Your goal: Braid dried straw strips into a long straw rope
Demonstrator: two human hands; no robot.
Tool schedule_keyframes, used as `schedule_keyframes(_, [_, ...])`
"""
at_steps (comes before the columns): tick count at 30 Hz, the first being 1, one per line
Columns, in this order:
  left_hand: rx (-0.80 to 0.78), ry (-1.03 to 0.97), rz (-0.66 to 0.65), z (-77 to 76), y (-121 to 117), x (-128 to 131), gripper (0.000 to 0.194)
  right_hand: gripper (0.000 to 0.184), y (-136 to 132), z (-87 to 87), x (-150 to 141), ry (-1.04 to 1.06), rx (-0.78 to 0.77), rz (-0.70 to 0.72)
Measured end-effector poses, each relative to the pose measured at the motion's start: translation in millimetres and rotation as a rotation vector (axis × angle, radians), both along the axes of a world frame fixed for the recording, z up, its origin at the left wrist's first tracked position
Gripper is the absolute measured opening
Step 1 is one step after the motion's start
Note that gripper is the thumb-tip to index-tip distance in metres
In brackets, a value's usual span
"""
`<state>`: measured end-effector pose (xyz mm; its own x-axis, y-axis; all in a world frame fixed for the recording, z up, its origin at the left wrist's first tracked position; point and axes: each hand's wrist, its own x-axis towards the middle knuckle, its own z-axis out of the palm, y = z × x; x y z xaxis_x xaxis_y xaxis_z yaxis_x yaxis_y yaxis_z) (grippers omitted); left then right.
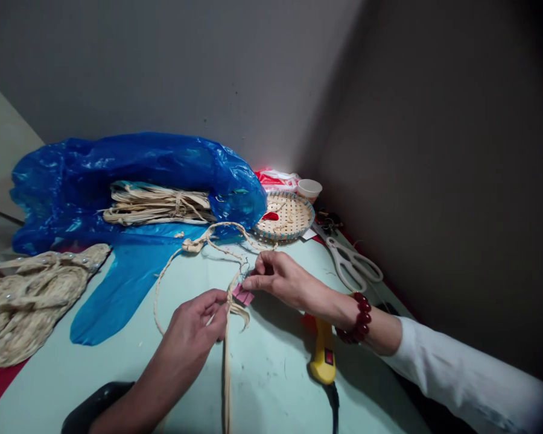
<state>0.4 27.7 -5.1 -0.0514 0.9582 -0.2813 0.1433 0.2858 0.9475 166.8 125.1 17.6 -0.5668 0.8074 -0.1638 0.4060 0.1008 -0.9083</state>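
Observation:
My left hand point(192, 331) pinches a pale plant-fibre braid point(229, 292) near the middle of the table, with loose strands hanging down toward me. A thin twisted length of the same fibre loops from there to a knot farther back. My right hand point(278, 280), a dark red bead bracelet on its wrist, is closed thumb to finger just right of the braid. Whatever it pinches is too small to make out. Close to those fingertips are a small pink piece point(243, 295) and some thin dark wire point(244, 266).
A blue plastic bag point(140, 150) holds a bundle of dried fibre strips point(163, 204). Woven fibre pieces point(31, 301) lie at left. Behind my right hand are a shallow basket point(289, 214), a cup point(309, 188) and scissors point(350, 265). A yellow corded tool point(323, 358) lies below my right forearm.

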Motion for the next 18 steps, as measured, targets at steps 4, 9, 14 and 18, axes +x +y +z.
schedule_keyframes(4, [-0.013,-0.028,0.004,0.5,-1,0,0.020,0.031,-9,-0.9,3,0.099,-0.104,0.081])
schedule_keyframes(9, [-0.079,0.000,0.005,-1.9,-1,-1,0.021,0.038,-10,6.3,6,0.029,-0.225,0.124])
schedule_keyframes(14, [-0.011,0.105,0.061,-13.4,-3,-1,0.023,0.037,0,16.4,7,-0.061,-0.315,0.207])
schedule_keyframes(18, [0.016,0.204,0.058,-21.0,-5,0,0.026,0.034,3,10.9,6,-0.052,-0.378,0.240])
